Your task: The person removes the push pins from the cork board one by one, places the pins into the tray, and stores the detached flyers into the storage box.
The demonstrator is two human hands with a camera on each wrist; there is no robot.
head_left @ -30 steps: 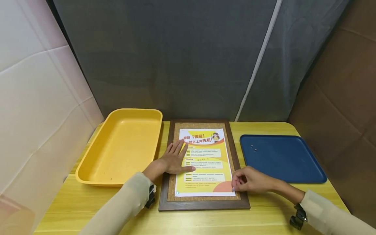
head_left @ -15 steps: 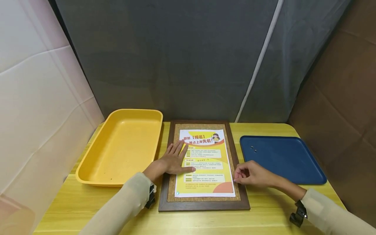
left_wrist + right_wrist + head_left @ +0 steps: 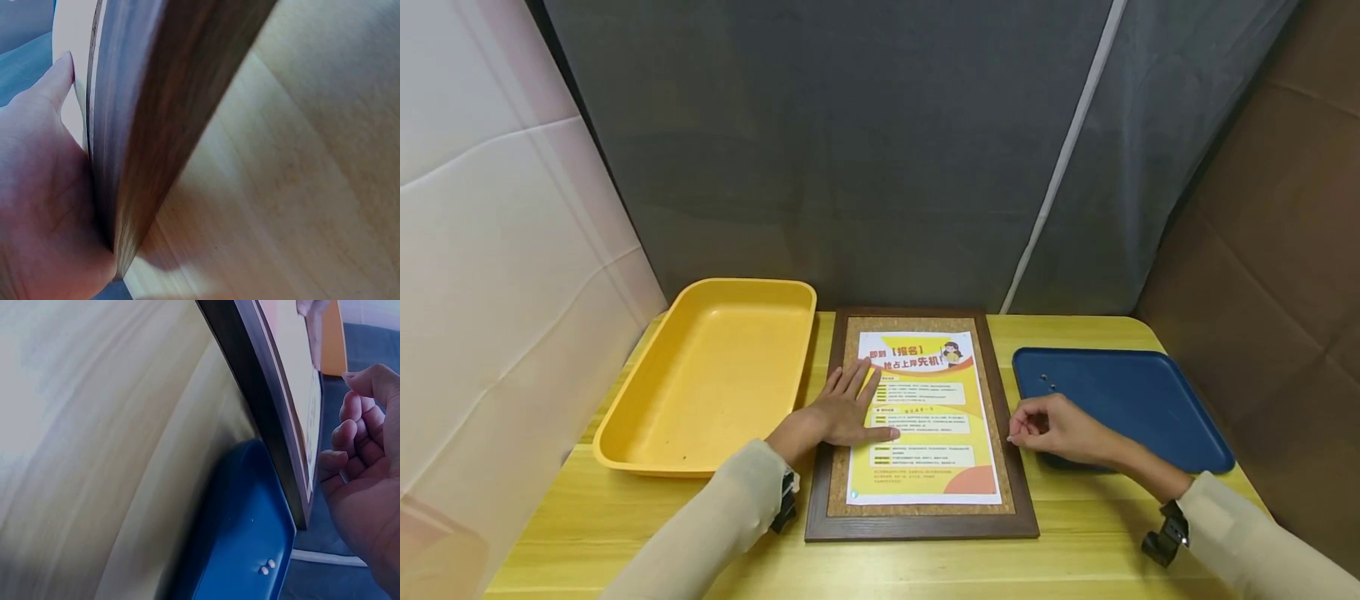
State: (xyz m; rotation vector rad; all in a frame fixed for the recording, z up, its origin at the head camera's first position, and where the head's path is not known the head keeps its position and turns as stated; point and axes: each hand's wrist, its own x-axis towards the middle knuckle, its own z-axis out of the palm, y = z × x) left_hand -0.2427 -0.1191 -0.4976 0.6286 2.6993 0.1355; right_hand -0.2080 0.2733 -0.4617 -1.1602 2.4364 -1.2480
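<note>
My left hand (image 3: 848, 410) lies flat with spread fingers on the left side of a yellow and white printed poster sheet (image 3: 925, 457). The sheet lies on a cork board (image 3: 917, 323) with a dark brown wooden frame (image 3: 925, 527). In the left wrist view, the palm (image 3: 44, 181) sits against the frame's side. My right hand (image 3: 1063, 429) is off the board, between its right edge and the blue tray (image 3: 1142, 400). Its fingers curl loosely with the thumb near the index finger, and nothing shows between them in the right wrist view.
Two small, round, light pieces (image 3: 267, 567) lie in the blue tray near its far left corner. A deep yellow tray (image 3: 722, 375) stands left of the board. A dark grey panel (image 3: 820, 167) closes the back, with a white sheet (image 3: 497, 208) left and a brown one (image 3: 1262, 250) right.
My right hand has left the poster's lower right corner and moved right and away from me, toward the blue tray. The left hand has stayed in place on the sheet.
</note>
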